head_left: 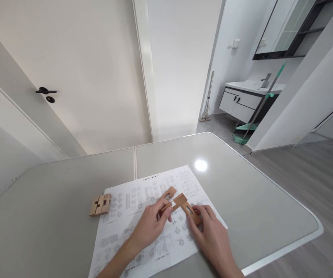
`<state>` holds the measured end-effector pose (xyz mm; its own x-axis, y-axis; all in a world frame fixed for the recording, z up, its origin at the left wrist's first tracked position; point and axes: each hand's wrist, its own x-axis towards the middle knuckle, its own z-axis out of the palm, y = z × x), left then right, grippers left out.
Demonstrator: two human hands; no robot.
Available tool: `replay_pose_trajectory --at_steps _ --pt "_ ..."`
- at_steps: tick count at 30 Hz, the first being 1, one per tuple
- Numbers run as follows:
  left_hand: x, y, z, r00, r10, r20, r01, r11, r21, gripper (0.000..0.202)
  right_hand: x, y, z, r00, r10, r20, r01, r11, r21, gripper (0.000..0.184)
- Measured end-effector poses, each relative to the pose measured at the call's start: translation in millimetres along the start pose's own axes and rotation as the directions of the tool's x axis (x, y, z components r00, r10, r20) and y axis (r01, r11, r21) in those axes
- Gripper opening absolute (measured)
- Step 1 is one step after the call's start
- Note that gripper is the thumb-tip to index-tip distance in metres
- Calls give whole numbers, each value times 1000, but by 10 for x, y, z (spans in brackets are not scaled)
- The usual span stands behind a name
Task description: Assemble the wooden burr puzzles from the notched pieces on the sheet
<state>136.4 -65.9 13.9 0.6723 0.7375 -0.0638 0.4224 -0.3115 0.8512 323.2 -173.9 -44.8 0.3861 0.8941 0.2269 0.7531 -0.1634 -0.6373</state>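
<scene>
Above a printed paper sheet, my left hand pinches a small notched wooden puzzle piece between thumb and fingers. Another notched wooden piece lies just beyond those fingertips. A flat wooden piece sits between my two hands, close to both held pieces; whether they interlock I cannot tell. My right hand is closed around the lower end of a slotted wooden puzzle piece, whose long slot shows. At the sheet's left edge, several notched wooden blocks stand together.
The grey table has a seam running away from me and a rounded right corner. A door and wall stand behind it. Farther right are a sink cabinet, a mop and a green dustpan on the floor.
</scene>
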Motion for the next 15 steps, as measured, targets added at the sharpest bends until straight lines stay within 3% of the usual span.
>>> replay_pose_trajectory --at_steps 4,9,15 --pt "-58 7 -27 993 -54 109 84 952 -295 37 16 -16 -37 999 -19 37 17 998 53 31" --pt "-112 -59 -38 987 -85 138 141 874 -466 40 8 -3 -97 997 51 61 -60 985 160 33" --pt "-153 -93 -58 982 -18 190 133 779 -612 37 -22 -104 -76 998 43 39 -55 916 397 38"
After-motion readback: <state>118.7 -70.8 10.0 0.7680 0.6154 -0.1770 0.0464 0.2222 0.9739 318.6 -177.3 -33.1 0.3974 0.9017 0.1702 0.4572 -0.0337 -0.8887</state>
